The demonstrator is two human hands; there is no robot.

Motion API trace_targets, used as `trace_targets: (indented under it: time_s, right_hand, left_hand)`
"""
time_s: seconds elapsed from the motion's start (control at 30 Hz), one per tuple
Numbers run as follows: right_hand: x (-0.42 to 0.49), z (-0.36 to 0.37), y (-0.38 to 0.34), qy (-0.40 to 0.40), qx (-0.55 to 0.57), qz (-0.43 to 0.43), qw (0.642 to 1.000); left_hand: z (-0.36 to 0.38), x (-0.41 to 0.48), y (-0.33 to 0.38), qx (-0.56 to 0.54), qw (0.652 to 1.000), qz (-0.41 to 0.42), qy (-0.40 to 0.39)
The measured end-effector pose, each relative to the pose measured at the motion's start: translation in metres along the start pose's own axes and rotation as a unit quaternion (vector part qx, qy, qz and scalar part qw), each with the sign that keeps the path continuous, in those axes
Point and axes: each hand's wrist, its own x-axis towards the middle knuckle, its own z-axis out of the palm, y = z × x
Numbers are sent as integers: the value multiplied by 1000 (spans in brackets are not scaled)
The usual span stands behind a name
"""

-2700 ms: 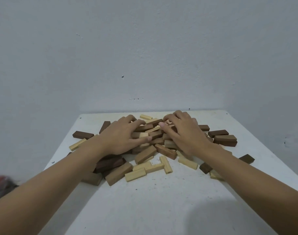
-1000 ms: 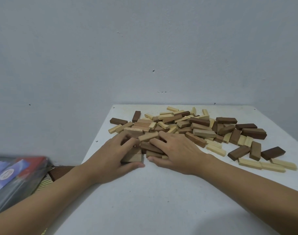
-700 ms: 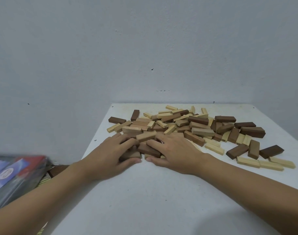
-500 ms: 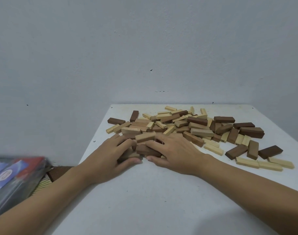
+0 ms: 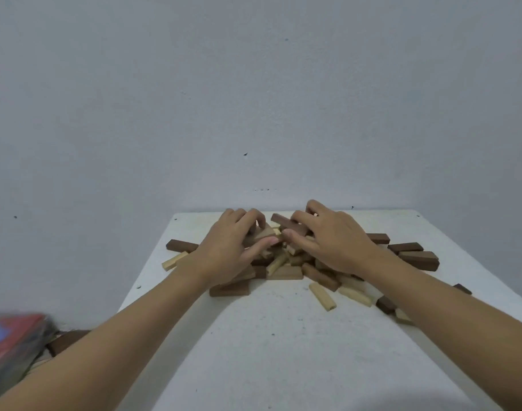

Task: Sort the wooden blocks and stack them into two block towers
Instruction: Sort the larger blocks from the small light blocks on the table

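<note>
Item: mixed pile of wooden blocks [image 5: 285, 272], far centre of white table [image 5: 283, 351].
Left hand [image 5: 227, 250]: fingers curled, thumb pinching tan block [image 5: 264, 234].
Right hand [image 5: 334, 244]: fingers curled round dark brown block [image 5: 283, 222].
Handling: lift each clear and part the shades left and right without scattering the pile.

our left hand [image 5: 227, 250] covers most of the tan block [image 5: 264, 232] it grips, and our right hand [image 5: 334, 244] hides the right end of the dark block [image 5: 286, 223] it pinches. we cannot count the blocks of the pile [image 5: 285, 273] under both palms. a red and blue thing [image 5: 13, 342] at lower left is blurred and cut by the edge. the table [image 5: 283, 351] runs off the bottom.
</note>
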Motion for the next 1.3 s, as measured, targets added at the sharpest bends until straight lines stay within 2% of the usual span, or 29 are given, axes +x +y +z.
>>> trace_targets:
  time_s: [0.17,0.33,0.47,0.63,0.83,0.93,1.07,1.2,1.3]
  right_hand:
    - [-3,16,30,-69,-10,65,995]
    - [-14,28,33,-25,16,80,996]
    - [-11,19,29,-35,42,94,994]
    - [-6,8,22,-63,42,70,995]
    - [11,8,-15,-83,60,-10,995]
    - [21,15,-44,-100,60,-69,991]
    - [39,27,-81,-146,70,-115,980]
    - [62,39,-100,-192,76,-103,973]
    - [84,50,-101,-173,107,-71,977]
  left_hand:
    - [35,20,0,44,996,-29,-74]
    - [48,19,1,61,994,-26,-93]
    - [43,20,3,26,993,-47,-101]
    - [21,19,-3,-28,990,-89,-108]
    - [-28,-10,-61,56,984,-152,-75]
    - [-48,-31,-100,91,969,-197,-114]
    - [-57,-50,-121,68,958,-200,-195]
    - [-60,-59,-122,7,956,-186,-228]
    - [-65,-61,-107,-10,955,-178,-236]
